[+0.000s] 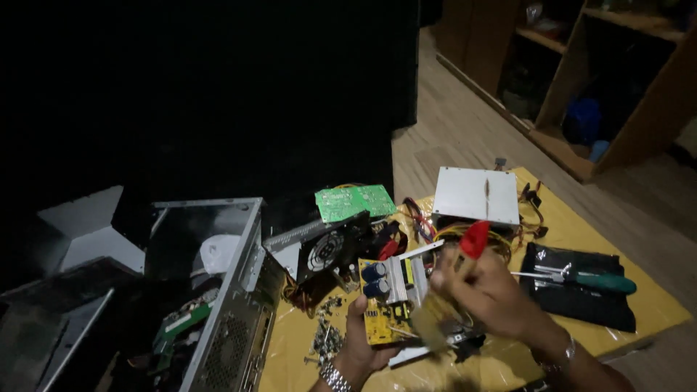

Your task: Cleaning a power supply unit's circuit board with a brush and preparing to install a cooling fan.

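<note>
Low in front of me, over the yellow sheet spread on the floor, my left hand is closed around the lower edge of a yellow circuit board, thumb on its face, holding it tilted up toward me. The board carries two blue capacitors and a ribbed silver heat sink. My right hand is clenched on a red-handled brush; its bristles are a blur against the board's right edge, so I cannot tell exactly where they touch.

Just left of my left wrist lies a small heap of screws. To the right, a black tool pouch holds pliers with a green grip. On my left stands an open grey computer case.

Beyond the board sit a black fan unit and a tangle of coloured wires. Farther back lie a green circuit board and a grey metal power supply box. Wooden shelves stand at the far right.
</note>
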